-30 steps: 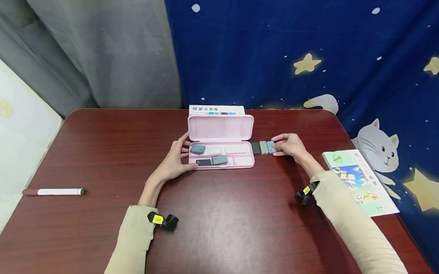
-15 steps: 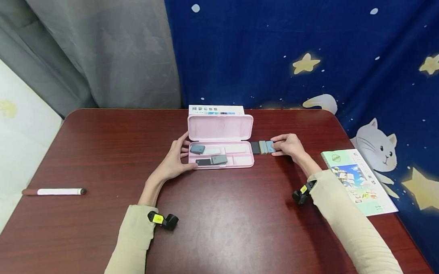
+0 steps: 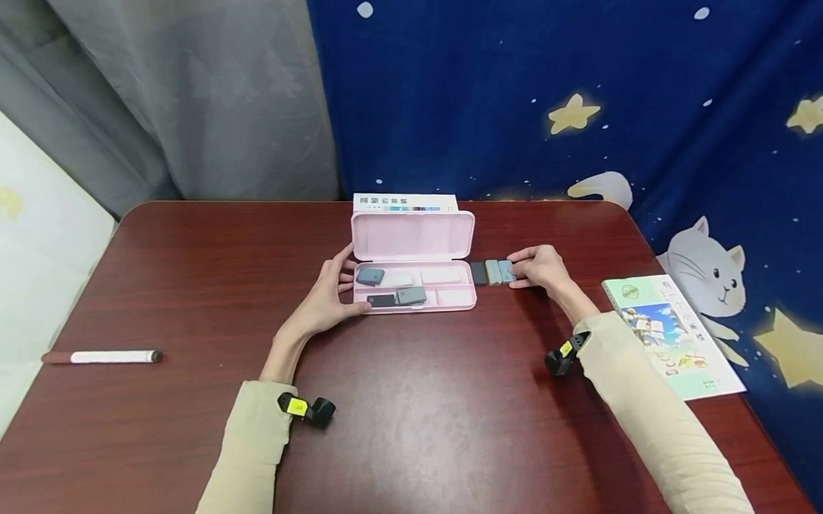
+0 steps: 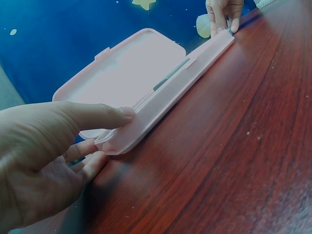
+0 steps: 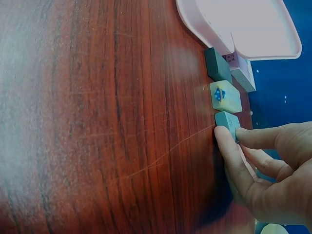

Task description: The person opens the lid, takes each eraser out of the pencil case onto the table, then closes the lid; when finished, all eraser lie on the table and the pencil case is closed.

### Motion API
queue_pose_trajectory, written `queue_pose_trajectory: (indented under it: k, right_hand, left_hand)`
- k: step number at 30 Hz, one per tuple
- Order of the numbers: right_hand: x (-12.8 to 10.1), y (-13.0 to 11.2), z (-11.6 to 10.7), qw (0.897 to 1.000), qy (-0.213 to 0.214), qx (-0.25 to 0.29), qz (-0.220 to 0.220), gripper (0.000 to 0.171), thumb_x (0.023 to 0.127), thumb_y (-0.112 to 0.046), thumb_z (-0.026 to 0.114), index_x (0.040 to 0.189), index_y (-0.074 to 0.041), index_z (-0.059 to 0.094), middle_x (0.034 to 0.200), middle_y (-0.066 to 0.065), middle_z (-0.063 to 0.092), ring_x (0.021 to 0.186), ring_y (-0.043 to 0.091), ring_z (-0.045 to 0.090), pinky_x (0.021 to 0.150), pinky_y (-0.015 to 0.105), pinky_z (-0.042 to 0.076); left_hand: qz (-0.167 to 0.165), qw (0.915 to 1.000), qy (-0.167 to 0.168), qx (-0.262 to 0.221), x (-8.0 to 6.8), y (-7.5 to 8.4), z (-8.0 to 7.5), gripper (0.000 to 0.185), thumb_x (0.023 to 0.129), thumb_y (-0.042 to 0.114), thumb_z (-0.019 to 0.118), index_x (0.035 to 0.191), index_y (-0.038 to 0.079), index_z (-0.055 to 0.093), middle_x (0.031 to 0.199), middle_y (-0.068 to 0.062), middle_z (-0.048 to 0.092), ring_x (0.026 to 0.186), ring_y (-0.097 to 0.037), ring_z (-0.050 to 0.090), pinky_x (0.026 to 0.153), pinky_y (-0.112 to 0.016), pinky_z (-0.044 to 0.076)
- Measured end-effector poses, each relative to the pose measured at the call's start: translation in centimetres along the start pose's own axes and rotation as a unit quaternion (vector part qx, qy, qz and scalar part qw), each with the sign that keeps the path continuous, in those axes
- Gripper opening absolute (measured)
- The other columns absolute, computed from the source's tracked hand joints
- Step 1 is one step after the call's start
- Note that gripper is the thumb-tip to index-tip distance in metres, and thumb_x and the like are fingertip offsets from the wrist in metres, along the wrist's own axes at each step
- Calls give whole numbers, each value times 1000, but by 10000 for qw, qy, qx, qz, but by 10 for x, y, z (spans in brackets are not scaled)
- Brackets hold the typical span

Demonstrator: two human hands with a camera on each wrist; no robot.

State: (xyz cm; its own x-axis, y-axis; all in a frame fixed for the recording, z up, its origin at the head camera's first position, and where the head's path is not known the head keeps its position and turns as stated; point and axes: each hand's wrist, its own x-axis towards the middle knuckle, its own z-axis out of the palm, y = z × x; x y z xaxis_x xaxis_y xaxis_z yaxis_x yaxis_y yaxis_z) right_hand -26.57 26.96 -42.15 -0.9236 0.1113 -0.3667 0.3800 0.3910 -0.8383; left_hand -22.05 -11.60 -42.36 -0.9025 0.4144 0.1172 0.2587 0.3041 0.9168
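A pink pencil case (image 3: 413, 236) lies with its lid raised at the far middle of the table. My left hand (image 3: 327, 296) grips its left end, thumb on the front wall and fingers behind the corner. Inside lie blue-grey (image 3: 370, 276), white (image 3: 397, 279), dark (image 3: 381, 300) and grey (image 3: 411, 295) eraser-like blocks. Right of the case runs a row: a dark block (image 5: 217, 66), a pale block (image 5: 226, 99) with a blue planet print, and a light blue eraser (image 5: 225, 120). My right hand (image 3: 543, 267) pinches the light blue eraser between thumb and fingers.
Behind the raised lid stands a white box (image 3: 404, 203) with printing. A green-edged book (image 3: 673, 338) lies at the right table edge beside the right forearm. A white marker (image 3: 112, 357) lies at the far left. Curtains (image 3: 460, 81) hang behind the table.
My right forearm has shifted slightly left. Both hands keep their places on the pencil case and the light blue eraser, and the row of blocks looks the same.
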Motion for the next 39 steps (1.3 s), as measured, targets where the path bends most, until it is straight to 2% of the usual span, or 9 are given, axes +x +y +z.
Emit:
queue_pose_trajectory:
  k: [5,10,11,22,31,34,39]
  right_hand:
    - [-1,-2,2,10000,-39,-7,-43,28,90,6,57,117,12,58,90,15,61,69,12,65,69,33,59]
    - [0,-3,4,9999,-17,-103,-41,28,91,5,57,118,11,59,92,18,61,71,12,66,69,33,59]
    - [-1,-3,4,9999,-18,-130,-58,28,91,5,58,118,11,59,93,18,61,72,12,67,69,33,59]
    - [-5,2,3,9995,117,-253,-173,28,89,6,61,116,11,59,85,15,67,68,12,67,67,32,59]
    - [-6,2,-3,9963,263,-418,-698,26,90,2,61,115,11,60,88,20,67,63,13,63,63,35,59]
    - [-6,0,-6,9951,367,-398,-826,25,91,2,60,114,11,60,89,23,66,62,13,62,62,36,59]
    - [-11,-12,4,9885,422,-647,-1302,24,90,1,60,112,12,62,92,29,66,59,14,65,60,36,59]
  left_hand:
    - [3,10000,57,-5,1,-7,-1,103,73,-8,78,152,-2,12,131,-32,31,114,-45,41,103,-52,38]
    - [-23,10000,36,48,0,-5,-1,103,74,-8,78,152,-2,12,131,-32,31,114,-45,41,103,-52,38]
    - [-47,10000,18,28,-2,0,-2,102,74,-9,77,151,-4,12,131,-34,31,114,-47,41,103,-54,38]
    - [-3,10000,-42,-3,-2,0,0,102,74,-7,78,152,-3,12,131,-33,31,115,-46,40,103,-53,38]
    - [-31,10000,-39,59,-2,4,0,101,75,-7,77,151,-4,11,132,-34,30,116,-46,40,104,-52,38]
    - [-16,10000,-43,77,0,1,0,102,75,-7,78,151,-4,11,133,-34,30,116,-46,41,104,-53,38]
    - [-8,9998,15,181,7,-26,2,107,74,-3,80,154,3,10,133,-28,31,116,-41,41,104,-50,39]
